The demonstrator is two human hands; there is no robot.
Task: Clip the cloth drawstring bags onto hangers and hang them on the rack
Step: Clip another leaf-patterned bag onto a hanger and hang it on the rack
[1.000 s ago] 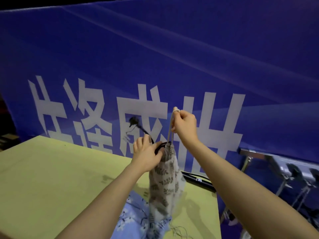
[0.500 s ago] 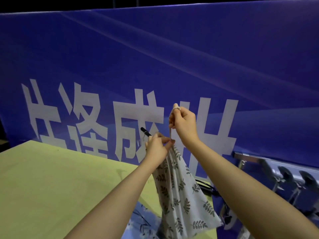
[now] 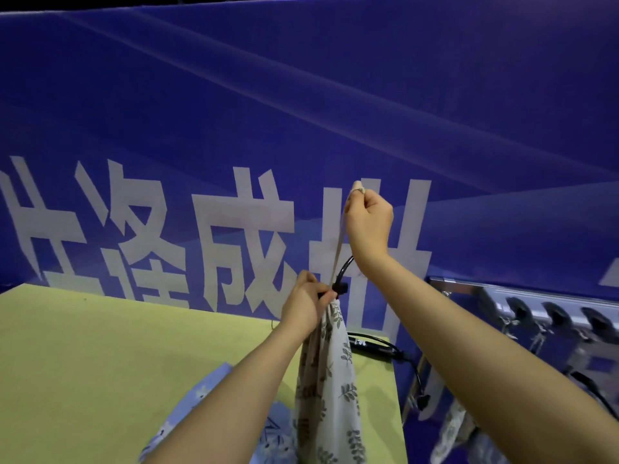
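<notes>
A blue floral bag (image 3: 214,406) lies on the yellow table (image 3: 100,363). Above it, the left hand (image 3: 306,304) pinches the leaf-print bag (image 3: 330,390) top against a black hanger (image 3: 343,279), now lower than half a second ago. The right hand (image 3: 370,226), raised higher, grips the taut drawstring (image 3: 340,242). More hangers (image 3: 375,346) lie beyond.

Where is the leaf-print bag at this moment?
In the head view, lower centre: the leaf-print bag hangs from the left hand above the table's right end, its drawstring pulled up by the right hand.
</notes>
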